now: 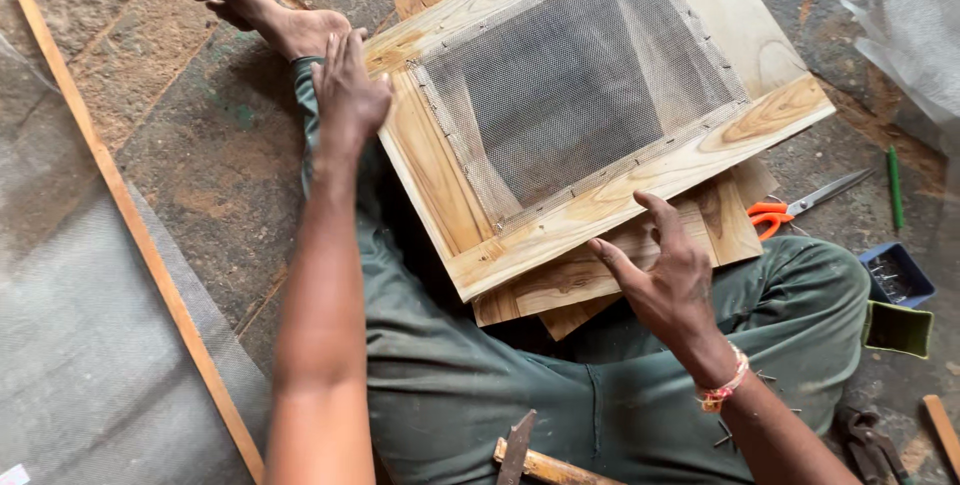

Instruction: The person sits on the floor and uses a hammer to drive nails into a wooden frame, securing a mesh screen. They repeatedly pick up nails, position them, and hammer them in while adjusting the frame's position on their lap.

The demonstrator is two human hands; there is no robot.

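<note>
The wooden frame (600, 135) lies tilted across the person's lap, on top of other boards (600, 280), and its far corners reach out over the stone floor (220, 155). The left hand (348, 85) presses flat on the frame's left edge, fingers open and not gripping. The right hand (665, 280) is at the near edge with fingers spread and loose, holding nothing. The frame is pale, grainy wood with grey wire mesh (575, 80) pinned over its opening. Orange-handled scissors (800, 207) lie just right, and a hammer (535, 460) rests near the knees.
</note>
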